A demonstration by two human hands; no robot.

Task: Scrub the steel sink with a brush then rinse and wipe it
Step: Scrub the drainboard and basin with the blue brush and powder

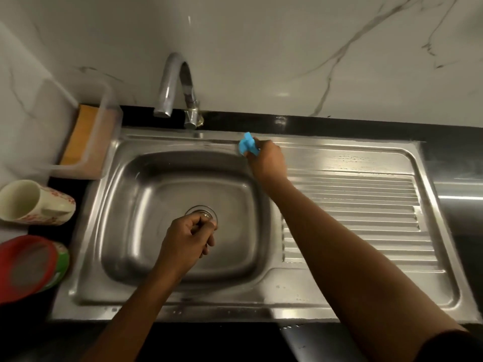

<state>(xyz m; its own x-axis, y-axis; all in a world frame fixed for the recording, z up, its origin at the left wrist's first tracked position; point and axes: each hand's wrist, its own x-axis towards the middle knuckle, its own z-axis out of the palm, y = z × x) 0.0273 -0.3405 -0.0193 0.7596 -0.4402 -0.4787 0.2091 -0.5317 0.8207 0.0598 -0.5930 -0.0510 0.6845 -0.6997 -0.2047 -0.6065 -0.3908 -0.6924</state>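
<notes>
**— Where were your hands at that point?**

— Well apart. My right hand was clamped round the blue brush, up at the back rim of the sink, by the basin's far right corner and just beside the draining board. My left hand hung over the drain with its fingers curled. Whether they pinched the strainer or nothing at all, I couldn't tell.

**— So what worried you?**

— Mostly the grip. Only a stub of the brush showed past my fist, so I judged that a hard stroke on slick steel could skid off the rim and crack my knuckles on the edge. If the strainer was loose under my left hand, loosened grit could go straight down the drain.

**— Anything round the sink?**

— The mug lay on its side on the tabletop, near the left rim. The clear tub with the sponge sat at the back left corner. Careless rinsing from the tap might have splashed dirty water onto both.
</notes>
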